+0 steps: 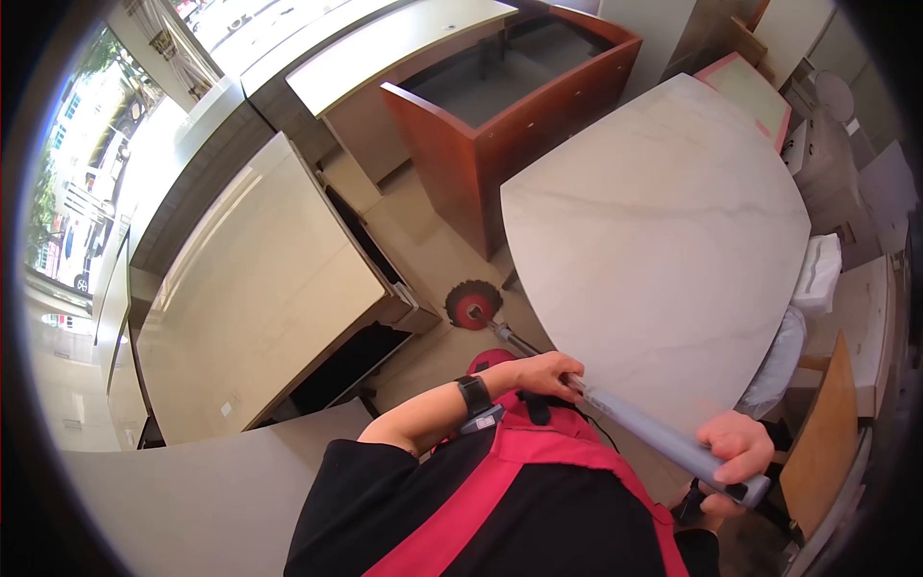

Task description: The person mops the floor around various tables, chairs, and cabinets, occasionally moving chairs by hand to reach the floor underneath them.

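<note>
A long-handled round brush [650,421] slants across in front of me. Its red disc head [473,306], ringed with dark bristles, is at floor level in the gap between the tables. My left hand [550,375], with a dark watch on the wrist, is closed around the shaft near the middle. At the upper end of the thick grey handle, my right hand [738,450] is wrapped around it, slightly blurred. The handle passes above the near edge of the white marbled tabletop [663,221].
A cream glossy table [260,279] stands to the left, and a red-brown open-topped cabinet [524,125] is ahead. Tiled floor [423,221] shows between them. Wrapped white packages [817,274] and a wooden chair back [825,442] are at the right.
</note>
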A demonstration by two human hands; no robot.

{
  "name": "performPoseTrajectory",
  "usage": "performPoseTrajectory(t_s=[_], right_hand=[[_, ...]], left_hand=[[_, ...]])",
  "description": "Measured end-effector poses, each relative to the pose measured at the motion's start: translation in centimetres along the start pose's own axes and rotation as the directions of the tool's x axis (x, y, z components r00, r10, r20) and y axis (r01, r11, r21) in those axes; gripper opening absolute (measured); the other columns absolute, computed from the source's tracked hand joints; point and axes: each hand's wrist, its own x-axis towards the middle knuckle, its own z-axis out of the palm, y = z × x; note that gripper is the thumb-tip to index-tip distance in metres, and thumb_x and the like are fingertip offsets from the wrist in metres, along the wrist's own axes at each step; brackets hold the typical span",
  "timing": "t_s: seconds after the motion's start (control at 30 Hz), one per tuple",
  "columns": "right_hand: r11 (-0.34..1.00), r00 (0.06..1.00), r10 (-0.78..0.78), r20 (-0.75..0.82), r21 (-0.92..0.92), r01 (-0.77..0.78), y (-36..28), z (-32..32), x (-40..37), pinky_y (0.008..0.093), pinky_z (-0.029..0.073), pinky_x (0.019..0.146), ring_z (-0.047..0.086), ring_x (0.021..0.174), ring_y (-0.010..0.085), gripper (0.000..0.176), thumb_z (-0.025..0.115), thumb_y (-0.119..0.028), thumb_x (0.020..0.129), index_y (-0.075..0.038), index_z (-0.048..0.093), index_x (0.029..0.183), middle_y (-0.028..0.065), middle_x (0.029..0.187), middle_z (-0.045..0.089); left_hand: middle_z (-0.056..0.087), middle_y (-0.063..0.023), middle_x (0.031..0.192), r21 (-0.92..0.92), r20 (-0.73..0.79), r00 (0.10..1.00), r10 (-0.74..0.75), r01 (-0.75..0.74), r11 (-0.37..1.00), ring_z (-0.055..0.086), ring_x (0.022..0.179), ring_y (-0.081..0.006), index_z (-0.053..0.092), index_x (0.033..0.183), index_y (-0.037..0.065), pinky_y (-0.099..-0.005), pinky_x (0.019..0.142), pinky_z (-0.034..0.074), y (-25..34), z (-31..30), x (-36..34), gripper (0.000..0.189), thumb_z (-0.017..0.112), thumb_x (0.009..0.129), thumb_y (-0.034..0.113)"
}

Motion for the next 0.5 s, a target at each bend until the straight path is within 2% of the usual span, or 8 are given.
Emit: performPoseTrajectory(t_s=[0.03, 0.13, 0.17, 0.27, 0.33, 0.4, 0.47, 0.5], right_hand=[[0.999, 0.99, -0.013, -0.142, -0.032, 0.008, -0.1, 0.9, -1.6, 0.0326, 0.036, 0.049, 0.045, 0.052, 0.0215, 0.028, 0.071, -0.007, 0.056, -0.006, 0.056, 0.079, 0.008, 0.07, 0.052], [0.977, 0.862, -0.032, -0.505, -0.198, -0.08, 0.0, 3.5, -4.8, 0.0339, 0.043, 0.058, 0.052, 0.064, 0.0253, 0.03, 0.072, -0.007, 0.056, -0.007, 0.054, 0.081, 0.0093, 0.073, 0.052], [0.954, 0.861, -0.05, -0.507, -0.279, -0.11, 0.3, 4.1, -4.7, 0.0345, 0.045, 0.059, 0.052, 0.06, 0.0256, 0.032, 0.07, -0.003, 0.058, -0.008, 0.054, 0.086, 0.0103, 0.078, 0.055], [0.858, 0.906, 0.224, -0.36, -0.369, -0.359, 2.0, 4.5, -5.3, 0.0375, 0.049, 0.068, 0.057, 0.067, 0.0279, 0.033, 0.069, 0.0, 0.061, -0.008, 0.055, 0.089, 0.0117, 0.082, 0.058], [0.831, 0.969, 0.146, -0.201, -0.507, -0.23, 6.9, 4.2, -6.0, 0.0403, 0.051, 0.073, 0.061, 0.073, 0.0309, 0.036, 0.07, 0.0, 0.064, -0.006, 0.056, 0.096, 0.0149, 0.085, 0.059], [0.851, 0.959, 0.266, -0.097, -0.444, -0.281, 12.1, 4.4, -5.8, 0.0415, 0.05, 0.078, 0.063, 0.081, 0.033, 0.04, 0.073, -0.004, 0.067, -0.005, 0.055, 0.102, 0.0167, 0.087, 0.061], [0.866, 0.959, 0.237, -0.157, -0.413, -0.282, 16.9, 5.9, -4.5, 0.041, 0.05, 0.079, 0.063, 0.087, 0.0341, 0.042, 0.075, -0.007, 0.068, -0.005, 0.055, 0.105, 0.0165, 0.087, 0.062], [0.86, 0.953, 0.275, -0.129, -0.411, -0.303, 19.1, 6.2, -3.9, 0.0407, 0.05, 0.081, 0.063, 0.088, 0.0342, 0.042, 0.075, -0.008, 0.069, -0.005, 0.055, 0.105, 0.0165, 0.088, 0.062]], left_hand=[[0.055, -0.0121, 0.066, -0.092, 0.08, 0.993, -0.087, 0.094, 0.991, 0.055, 0.062, -0.0217, 0.054, 0.078, 0.001, -0.0325, 0.056, 0.042, 0.7, 0.4, 0.4, 0.03, 0.073, 0.072, 0.023], [0.054, -0.0125, 0.063, 0.18, 0.091, 0.987, -0.135, 0.117, 0.977, 0.055, 0.059, -0.0225, 0.055, 0.076, 0.001, -0.0318, 0.055, 0.042, 1.4, -0.8, 0.9, 0.028, 0.073, 0.072, 0.023], [0.054, -0.0135, 0.061, 0.155, 0.029, 0.997, -0.066, 0.061, 0.986, 0.055, 0.057, -0.0258, 0.055, 0.072, 0.001, -0.034, 0.053, 0.042, 0.1, -0.9, 0.5, 0.028, 0.074, 0.068, 0.022], [0.054, -0.0133, 0.064, 0.282, -0.199, 0.978, -0.055, 0.111, 0.953, 0.058, 0.065, -0.0298, 0.056, 0.073, 0.002, -0.0364, 0.057, 0.044, -5.2, -2.1, -1.4, 0.023, 0.071, 0.066, 0.018], [0.056, -0.0096, 0.075, 0.41, -0.36, 0.917, -0.174, 0.322, 0.853, 0.058, 0.084, -0.0299, 0.057, 0.076, 0.006, -0.0409, 0.067, 0.044, -8.0, -3.7, -3.1, 0.016, 0.066, 0.066, 0.015], [0.057, -0.0037, 0.097, 0.349, -0.525, 0.778, -0.345, 0.567, 0.747, 0.052, 0.103, -0.0246, 0.059, 0.084, 0.013, -0.0512, 0.074, 0.041, -10.0, -5.7, -5.1, 0.021, 0.07, 0.067, 0.019], [0.05, -0.0028, 0.114, 0.193, -0.659, 0.582, -0.476, 0.743, 0.641, 0.044, 0.115, -0.0237, 0.055, 0.101, 0.016, -0.0569, 0.082, 0.037, -12.8, -7.7, -6.2, 0.036, 0.068, 0.068, 0.016], [0.048, -0.0036, 0.116, 0.177, -0.697, 0.526, -0.488, 0.785, 0.593, 0.043, 0.116, -0.0244, 0.053, 0.107, 0.016, -0.0569, 0.084, 0.037, -12.0, -8.8, -6.7, 0.041, 0.067, 0.069, 0.015]])
